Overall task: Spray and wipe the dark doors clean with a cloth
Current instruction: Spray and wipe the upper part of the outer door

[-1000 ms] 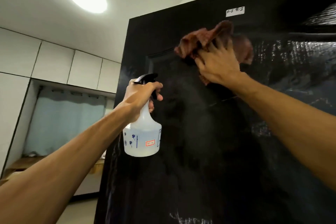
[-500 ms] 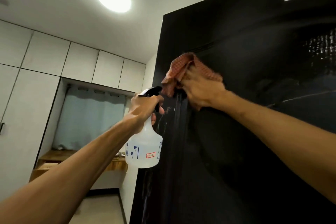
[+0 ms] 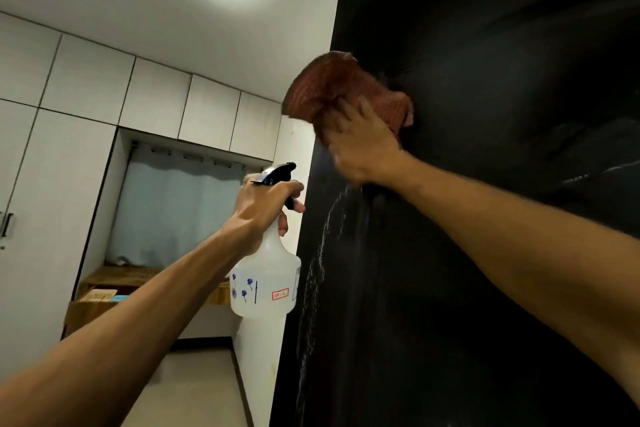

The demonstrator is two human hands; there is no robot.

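Right hand (image 3: 363, 149): fingers (image 3: 363, 111) spread flat, pressing crumpled reddish-brown cloth (image 3: 329, 90) on glossy black door (image 3: 485, 201), near its left edge.
Left hand (image 3: 263, 210): fingers grasping neck of translucent white spray bottle (image 3: 266, 282), beside door.

Glossy door (image 3: 485, 253), woven cloth (image 3: 332, 87), translucent plastic bottle (image 3: 266, 284)

Wooden bench (image 3: 145, 276) bearing flat box (image 3: 98, 295)

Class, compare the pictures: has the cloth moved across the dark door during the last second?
Yes. The cloth under the right hand has moved left across the door, from well inside its face to its left edge, which it now overhangs.
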